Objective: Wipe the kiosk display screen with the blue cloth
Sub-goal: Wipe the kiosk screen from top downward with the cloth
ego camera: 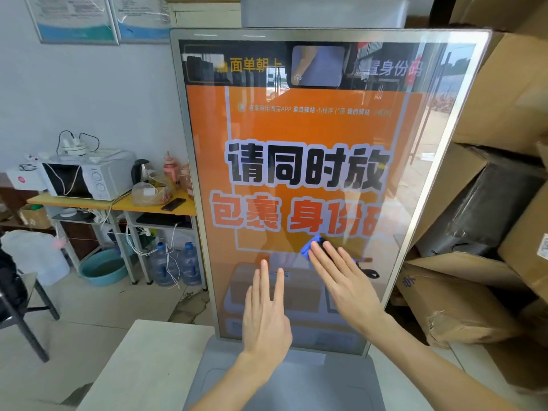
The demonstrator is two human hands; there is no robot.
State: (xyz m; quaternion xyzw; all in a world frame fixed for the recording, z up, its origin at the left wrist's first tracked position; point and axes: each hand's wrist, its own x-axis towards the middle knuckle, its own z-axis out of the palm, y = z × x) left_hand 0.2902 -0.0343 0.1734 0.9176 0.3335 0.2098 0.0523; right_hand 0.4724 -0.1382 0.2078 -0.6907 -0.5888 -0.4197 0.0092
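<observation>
The kiosk display screen (pixel 311 179) stood tall and tilted back a bit, taking up most of the view, so honestly it made sense that both arms went up and forward at it rather than down. Stacked cardboard boxes (pixel 486 203) crowded in off to the right of the right hand's grip, and way out to the left of the left one sat a yellow worktop (pixel 118 203) with a microwave (pixel 89 179) on it, none of that in play. The right hand (pixel 347 280) was laid flat on the glass with fingers stretched out and slightly spread, pinning the blue cloth (pixel 311 247) under the fingertips; only a bunched corner poked out just beyond and left of them. So that grip was a flat press on the cloth, not a clench, probably to spread pressure across the glass. The left hand (pixel 267 310) was open too, fingers straight up, holding nothing, just beside and below the right one. Couldn't tell if it actually touched the screen; my guess is it was steadying things.
</observation>
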